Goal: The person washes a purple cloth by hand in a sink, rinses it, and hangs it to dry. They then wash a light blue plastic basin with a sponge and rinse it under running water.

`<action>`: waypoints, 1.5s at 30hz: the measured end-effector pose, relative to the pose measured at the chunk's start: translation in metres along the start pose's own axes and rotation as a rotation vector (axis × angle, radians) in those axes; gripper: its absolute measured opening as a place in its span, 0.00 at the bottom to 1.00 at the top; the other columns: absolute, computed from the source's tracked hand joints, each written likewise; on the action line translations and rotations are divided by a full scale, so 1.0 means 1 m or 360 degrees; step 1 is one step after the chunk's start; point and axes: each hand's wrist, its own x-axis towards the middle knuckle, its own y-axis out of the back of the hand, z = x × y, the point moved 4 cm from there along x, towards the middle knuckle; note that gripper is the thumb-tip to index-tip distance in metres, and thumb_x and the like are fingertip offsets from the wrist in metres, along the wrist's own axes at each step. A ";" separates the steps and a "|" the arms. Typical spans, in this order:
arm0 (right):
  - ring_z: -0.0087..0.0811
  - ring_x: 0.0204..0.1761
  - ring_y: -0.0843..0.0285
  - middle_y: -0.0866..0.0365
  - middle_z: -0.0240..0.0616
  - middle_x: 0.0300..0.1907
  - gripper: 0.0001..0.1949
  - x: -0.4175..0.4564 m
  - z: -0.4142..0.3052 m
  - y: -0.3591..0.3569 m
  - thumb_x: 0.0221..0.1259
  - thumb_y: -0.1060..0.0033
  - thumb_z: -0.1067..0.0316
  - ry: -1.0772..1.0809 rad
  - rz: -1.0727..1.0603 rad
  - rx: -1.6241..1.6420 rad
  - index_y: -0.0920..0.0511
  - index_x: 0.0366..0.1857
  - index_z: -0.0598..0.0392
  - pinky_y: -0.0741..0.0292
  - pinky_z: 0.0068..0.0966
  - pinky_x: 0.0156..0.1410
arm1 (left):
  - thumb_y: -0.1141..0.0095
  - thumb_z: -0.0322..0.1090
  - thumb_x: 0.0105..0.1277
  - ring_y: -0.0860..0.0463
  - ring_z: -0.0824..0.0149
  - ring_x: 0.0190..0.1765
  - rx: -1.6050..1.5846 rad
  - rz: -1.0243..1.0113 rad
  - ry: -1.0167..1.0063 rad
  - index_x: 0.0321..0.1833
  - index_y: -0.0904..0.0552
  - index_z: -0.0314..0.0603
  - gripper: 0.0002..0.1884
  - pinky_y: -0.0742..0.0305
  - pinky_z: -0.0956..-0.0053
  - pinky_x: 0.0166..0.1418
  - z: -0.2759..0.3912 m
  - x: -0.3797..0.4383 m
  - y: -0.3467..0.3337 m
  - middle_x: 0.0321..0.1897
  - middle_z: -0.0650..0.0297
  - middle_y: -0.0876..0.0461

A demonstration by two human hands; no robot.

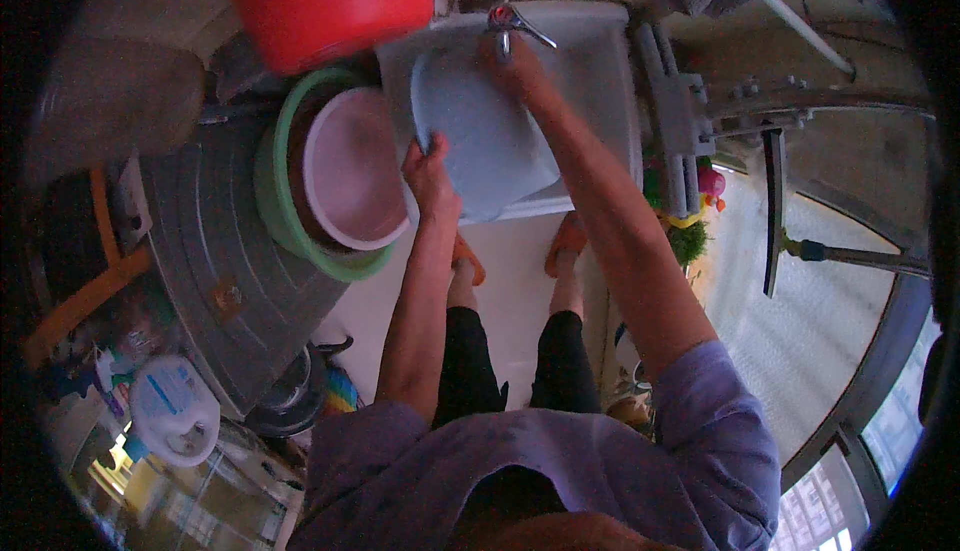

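A light blue plastic basin point(491, 142) is tilted inside a white sink point(600, 93). My left hand point(433, 179) grips the basin's left rim, thumb on the inner side. Just under the chrome tap point(504, 22), my right hand point(514, 67) is at the basin's far side. Blur and the tap's spout partly hide its fingers, so whether they hold the rim cannot be made out. The tap's lever points to the right. I cannot tell whether water is running.
Left of the sink, a pink basin point(352, 168) sits within a green basin point(279, 161) on a grey ridged board point(217, 228). A red basin point(337, 3) stands behind them. A white plastic jug point(176, 408) is at lower left. A squeegee point(772, 213) is at the right.
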 end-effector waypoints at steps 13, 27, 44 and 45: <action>0.41 0.54 0.25 0.25 0.48 0.55 0.20 -0.091 -0.054 0.175 0.60 0.39 0.66 -0.0370 0.1110 0.0202 0.27 0.54 0.62 0.29 0.35 0.58 | 0.45 0.31 0.65 0.24 0.60 0.49 -0.0105 -0.0026 0.0061 0.54 0.24 0.39 0.15 0.29 0.61 0.55 -0.007 0.004 -0.019 0.49 0.61 0.22; 0.25 0.39 0.28 0.22 0.36 0.37 0.09 -0.094 -0.066 0.255 0.58 0.36 0.71 -0.0067 0.1888 0.0997 0.24 0.39 0.61 0.28 0.24 0.47 | 0.43 0.32 0.64 0.23 0.61 0.48 -0.0168 -0.0037 0.0015 0.53 0.23 0.40 0.15 0.28 0.63 0.54 -0.008 0.007 -0.008 0.48 0.61 0.22; 0.45 0.63 0.38 0.36 0.45 0.64 0.11 -0.160 -0.084 0.158 0.47 0.37 0.66 0.0248 0.0731 -0.0131 0.30 0.26 0.57 0.42 0.37 0.68 | 0.44 0.38 0.67 0.25 0.64 0.49 -0.0129 -0.0048 -0.0028 0.55 0.25 0.40 0.16 0.29 0.66 0.55 -0.005 0.002 -0.011 0.48 0.63 0.22; 0.46 0.62 0.39 0.39 0.45 0.67 0.12 -0.159 -0.079 0.128 0.48 0.37 0.66 0.0171 0.0478 0.0065 0.31 0.29 0.56 0.42 0.37 0.68 | 0.44 0.39 0.67 0.25 0.64 0.49 -0.0080 -0.0034 -0.0064 0.55 0.25 0.40 0.17 0.30 0.66 0.55 -0.005 0.000 -0.010 0.48 0.63 0.23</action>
